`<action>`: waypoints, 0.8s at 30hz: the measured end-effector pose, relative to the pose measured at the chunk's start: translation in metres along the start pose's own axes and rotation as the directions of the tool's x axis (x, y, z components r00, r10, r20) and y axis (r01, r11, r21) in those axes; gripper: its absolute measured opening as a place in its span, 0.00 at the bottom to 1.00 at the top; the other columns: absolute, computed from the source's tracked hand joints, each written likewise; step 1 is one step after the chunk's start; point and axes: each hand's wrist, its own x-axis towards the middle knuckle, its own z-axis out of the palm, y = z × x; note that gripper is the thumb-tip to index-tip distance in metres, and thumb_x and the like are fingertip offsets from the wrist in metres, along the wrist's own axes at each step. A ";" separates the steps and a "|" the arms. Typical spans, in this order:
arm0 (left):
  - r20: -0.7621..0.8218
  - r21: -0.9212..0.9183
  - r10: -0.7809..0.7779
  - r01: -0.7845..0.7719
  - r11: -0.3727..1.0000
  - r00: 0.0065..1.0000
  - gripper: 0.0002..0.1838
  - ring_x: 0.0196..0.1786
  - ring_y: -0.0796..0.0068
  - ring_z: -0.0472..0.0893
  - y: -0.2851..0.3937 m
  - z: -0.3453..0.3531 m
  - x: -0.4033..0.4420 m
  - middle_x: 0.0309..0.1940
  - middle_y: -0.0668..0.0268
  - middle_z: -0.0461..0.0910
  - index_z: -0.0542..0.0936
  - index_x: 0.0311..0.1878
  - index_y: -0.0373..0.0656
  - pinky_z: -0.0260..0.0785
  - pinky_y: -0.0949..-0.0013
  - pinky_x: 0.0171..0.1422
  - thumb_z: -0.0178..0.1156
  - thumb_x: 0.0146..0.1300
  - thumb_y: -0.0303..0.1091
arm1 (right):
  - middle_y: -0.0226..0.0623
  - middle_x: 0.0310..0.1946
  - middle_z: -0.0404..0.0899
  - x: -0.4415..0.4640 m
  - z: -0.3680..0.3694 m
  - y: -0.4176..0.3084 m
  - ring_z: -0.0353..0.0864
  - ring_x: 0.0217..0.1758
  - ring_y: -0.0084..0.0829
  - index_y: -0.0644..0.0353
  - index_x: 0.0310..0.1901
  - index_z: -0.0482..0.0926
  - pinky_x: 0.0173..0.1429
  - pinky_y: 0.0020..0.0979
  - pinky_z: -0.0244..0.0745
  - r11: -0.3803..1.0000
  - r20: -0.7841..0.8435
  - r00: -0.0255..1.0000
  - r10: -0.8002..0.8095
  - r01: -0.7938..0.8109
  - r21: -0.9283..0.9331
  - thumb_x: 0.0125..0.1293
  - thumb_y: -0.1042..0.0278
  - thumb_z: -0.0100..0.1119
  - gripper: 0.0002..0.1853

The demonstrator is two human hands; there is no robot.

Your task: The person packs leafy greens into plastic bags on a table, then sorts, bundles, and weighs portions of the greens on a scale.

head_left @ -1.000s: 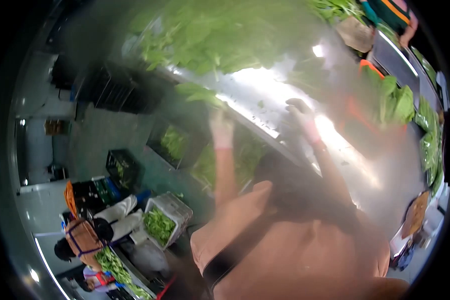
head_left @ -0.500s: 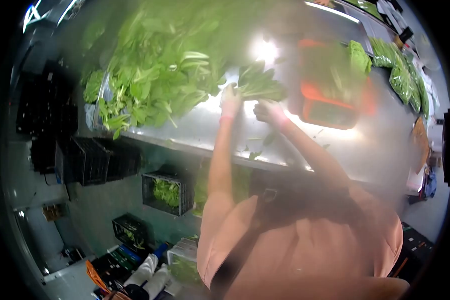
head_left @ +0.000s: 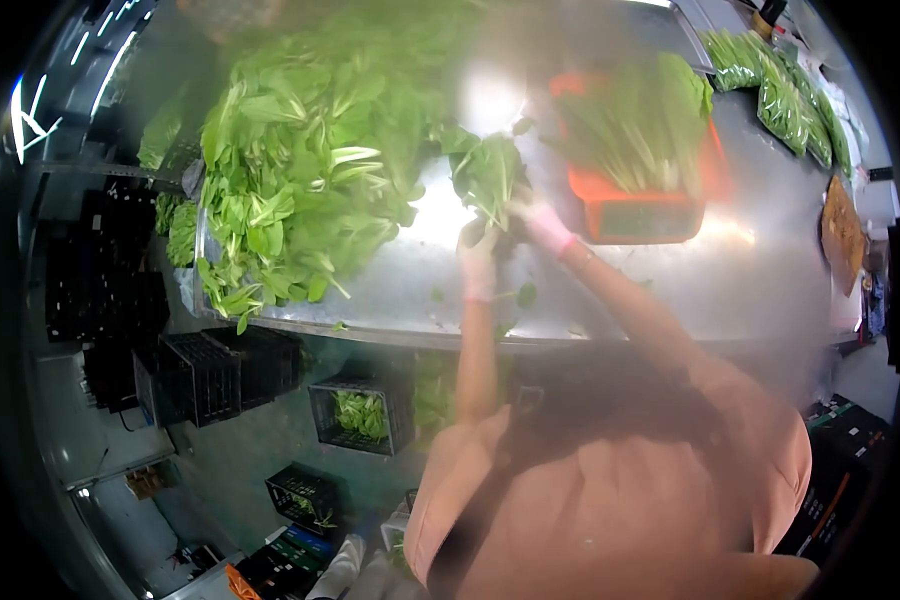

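A small bunch of leafy greens (head_left: 486, 172) is held over the metal table, leaves pointing away from me and stems toward me. My left hand (head_left: 478, 252) is closed around the stem ends. Against the right side of the same bunch, my right hand (head_left: 540, 222) grips with bent fingers, a pink band at its wrist. To the left lies a large heap of loose greens (head_left: 300, 170). An orange crate (head_left: 640, 215) just right of my right hand holds long-stemmed greens (head_left: 635, 130), leaves upward. Haze blurs the upper middle of the view.
Bagged greens (head_left: 785, 100) lie at the table's far right, near a brown flat piece (head_left: 842, 235). The metal table's front edge (head_left: 370, 333) runs before me. Black crates (head_left: 202, 375) stand on the floor at left; another crate (head_left: 360, 418) holds greens.
The bunch has swung from lying sideways to pointing away from me. My left hand has shifted to its stem ends, and my right hand has come against its side. The view has shifted.
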 end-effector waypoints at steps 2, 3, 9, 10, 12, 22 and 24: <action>0.009 0.022 -0.009 0.009 1.000 1.000 0.14 0.35 0.73 0.78 -0.005 -0.002 -0.005 0.38 0.59 0.76 0.68 0.49 0.34 0.72 0.74 0.38 0.56 0.61 0.27 | 0.38 0.43 0.77 -0.009 -0.001 0.006 0.77 0.41 0.25 0.70 0.63 0.57 0.45 0.25 0.74 0.995 -0.002 0.998 0.064 -0.064 0.072 0.58 0.75 0.50 0.29; 0.006 -0.012 -0.049 0.049 0.999 0.999 0.14 0.35 0.73 0.78 -0.007 -0.003 -0.008 0.38 0.59 0.77 0.68 0.49 0.34 0.72 0.74 0.37 0.55 0.62 0.28 | 0.38 0.43 0.77 -0.011 -0.001 0.011 0.77 0.41 0.25 0.70 0.63 0.57 0.45 0.25 0.74 0.995 -0.005 0.997 0.072 -0.071 0.075 0.58 0.75 0.50 0.29; 0.089 0.030 -0.095 0.093 0.995 0.991 0.15 0.35 0.74 0.79 -0.026 -0.019 0.004 0.40 0.59 0.77 0.69 0.51 0.34 0.75 0.71 0.37 0.54 0.63 0.30 | 0.41 0.47 0.75 -0.026 0.008 0.016 0.75 0.48 0.26 0.70 0.63 0.57 0.53 0.25 0.70 0.968 0.023 0.997 -0.072 0.075 -0.239 0.55 0.73 0.56 0.34; 0.112 -0.018 -0.010 0.012 1.000 0.994 0.15 0.34 0.74 0.79 -0.033 -0.021 0.009 0.40 0.59 0.77 0.69 0.51 0.34 0.76 0.70 0.38 0.54 0.63 0.29 | 0.41 0.47 0.75 -0.027 0.008 0.017 0.75 0.48 0.26 0.70 0.63 0.57 0.53 0.25 0.70 0.968 0.023 0.997 -0.072 0.075 -0.239 0.55 0.73 0.56 0.34; 0.101 -0.028 0.049 -0.047 0.999 0.994 0.15 0.35 0.72 0.79 -0.039 -0.020 0.010 0.39 0.60 0.77 0.68 0.52 0.34 0.76 0.69 0.40 0.54 0.63 0.28 | 0.42 0.47 0.76 -0.030 0.006 0.018 0.75 0.49 0.27 0.70 0.62 0.61 0.53 0.26 0.70 0.959 -0.026 1.000 -0.013 0.005 -0.283 0.55 0.72 0.58 0.32; 0.103 -0.343 -0.036 0.070 0.937 0.994 0.13 0.47 0.69 0.75 -0.029 -0.026 -0.011 0.44 0.62 0.75 0.70 0.52 0.39 0.72 0.63 0.51 0.51 0.66 0.29 | 0.49 0.46 0.77 -0.009 0.029 -0.024 0.75 0.50 0.44 0.60 0.51 0.75 0.58 0.37 0.67 0.558 0.125 0.992 0.007 0.100 -0.824 0.53 0.77 0.43 0.22; 0.266 -0.628 -0.082 0.237 0.741 0.961 0.11 0.48 0.67 0.75 -0.047 -0.049 -0.002 0.43 0.60 0.74 0.71 0.49 0.37 0.72 0.60 0.52 0.51 0.66 0.30 | 0.46 0.42 0.77 0.036 0.016 -0.022 0.76 0.46 0.44 0.59 0.50 0.74 0.55 0.37 0.69 0.533 0.089 0.890 -0.447 0.345 -0.773 0.54 0.72 0.42 0.20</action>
